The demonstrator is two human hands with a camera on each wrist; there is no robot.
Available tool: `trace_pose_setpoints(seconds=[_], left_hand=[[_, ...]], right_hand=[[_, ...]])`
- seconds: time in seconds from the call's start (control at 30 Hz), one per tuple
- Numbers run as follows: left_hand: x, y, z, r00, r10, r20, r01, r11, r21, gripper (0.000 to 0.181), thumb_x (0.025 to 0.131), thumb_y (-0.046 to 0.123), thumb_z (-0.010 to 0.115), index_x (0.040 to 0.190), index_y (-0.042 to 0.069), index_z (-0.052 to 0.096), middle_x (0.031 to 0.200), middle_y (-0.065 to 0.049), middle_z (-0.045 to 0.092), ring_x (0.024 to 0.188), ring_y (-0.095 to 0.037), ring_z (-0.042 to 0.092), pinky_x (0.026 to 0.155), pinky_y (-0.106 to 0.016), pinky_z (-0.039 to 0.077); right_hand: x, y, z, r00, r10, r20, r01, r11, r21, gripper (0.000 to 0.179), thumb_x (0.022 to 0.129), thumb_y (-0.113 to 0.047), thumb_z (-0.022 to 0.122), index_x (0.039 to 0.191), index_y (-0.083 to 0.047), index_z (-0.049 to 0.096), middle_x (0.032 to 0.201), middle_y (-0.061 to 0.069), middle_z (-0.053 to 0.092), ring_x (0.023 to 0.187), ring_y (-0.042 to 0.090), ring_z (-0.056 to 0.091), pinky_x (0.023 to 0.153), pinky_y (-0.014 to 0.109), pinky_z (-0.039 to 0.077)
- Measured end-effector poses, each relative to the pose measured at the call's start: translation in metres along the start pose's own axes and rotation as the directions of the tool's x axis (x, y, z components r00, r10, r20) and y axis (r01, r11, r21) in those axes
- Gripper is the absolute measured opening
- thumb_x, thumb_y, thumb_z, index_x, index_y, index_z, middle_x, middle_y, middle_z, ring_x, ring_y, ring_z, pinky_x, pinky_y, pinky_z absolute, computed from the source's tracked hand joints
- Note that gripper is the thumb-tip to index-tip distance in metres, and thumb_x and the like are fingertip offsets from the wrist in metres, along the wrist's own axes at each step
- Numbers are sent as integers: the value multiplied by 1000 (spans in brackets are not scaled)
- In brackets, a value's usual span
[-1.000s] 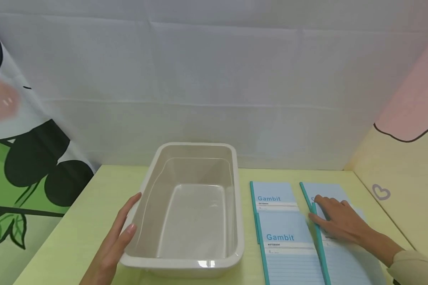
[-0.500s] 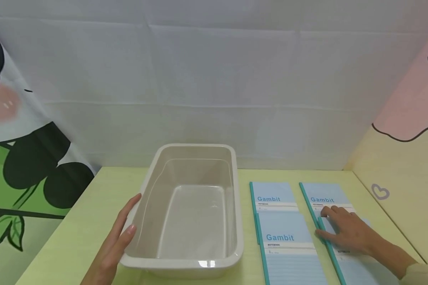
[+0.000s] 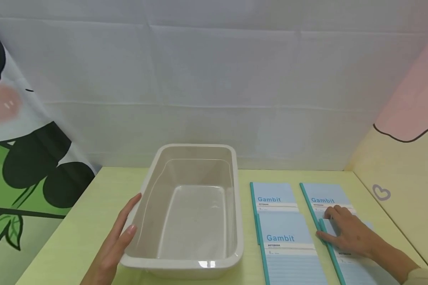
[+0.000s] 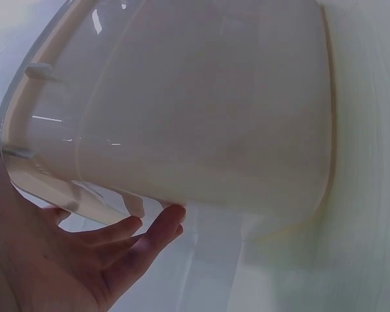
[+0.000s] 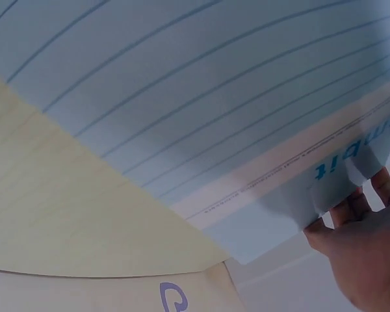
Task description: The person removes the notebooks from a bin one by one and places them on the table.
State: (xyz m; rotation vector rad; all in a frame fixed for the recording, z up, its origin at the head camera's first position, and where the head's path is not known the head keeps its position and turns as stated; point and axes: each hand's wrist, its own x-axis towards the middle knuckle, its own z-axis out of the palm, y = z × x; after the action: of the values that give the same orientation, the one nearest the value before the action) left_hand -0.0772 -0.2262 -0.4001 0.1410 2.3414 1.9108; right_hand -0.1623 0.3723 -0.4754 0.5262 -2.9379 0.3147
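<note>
My left hand (image 3: 108, 249) grips the left rim of an empty beige plastic bin (image 3: 239, 221), with the thumb at the inner side. Under the rim, the left wrist view shows my fingers (image 4: 153, 244) beside the bin's outer wall (image 4: 214, 110). My right hand (image 3: 353, 235) grips a light-blue notebook (image 3: 354, 273) by its top left corner, the thumb at its teal spine. That notebook overlaps another notebook (image 3: 323, 193) lying behind it. In the right wrist view my fingers (image 5: 351, 208) curl at the notebook's top edge; its lined cover (image 5: 201, 123) fills much of the picture.
Two more Gambit notebooks, one at the back (image 3: 272, 192) and one in front (image 3: 287, 227), overlap between the bin and my right hand. Everything stands on a pale yellow table (image 3: 85, 209). A white cloth (image 3: 214, 71) hangs behind, with printed panels at both sides.
My right hand has drawn the front right notebook toward me and slightly right, uncovering more of the one behind and parting it from the left notebooks. My left hand and the bin stay put.
</note>
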Motion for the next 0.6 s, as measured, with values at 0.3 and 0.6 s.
trace_pose_setpoints(seconds=[0.3,0.6], left_hand=[[0,1,3,999,13,-31,-11,998,57,55,112,36,30,163,50,13,159,5,29,125,-21,57,85,-43,61],[-5,5,5,946,273,-176,-175,884,433,59,108,20,48,162,38,33,153,24,46,112,5,62,73,-27,60]], right_hand=[[3,3,-5,999,16,-28,-16,1000,-4,39,89,-49,79,106,-19,62,106,-4,59,97,14,54,79,40,52],[21,-2,-29,992,118,-34,-115,990,80,50,100,-45,67,123,-2,58,122,17,60,109,35,59,91,58,52]])
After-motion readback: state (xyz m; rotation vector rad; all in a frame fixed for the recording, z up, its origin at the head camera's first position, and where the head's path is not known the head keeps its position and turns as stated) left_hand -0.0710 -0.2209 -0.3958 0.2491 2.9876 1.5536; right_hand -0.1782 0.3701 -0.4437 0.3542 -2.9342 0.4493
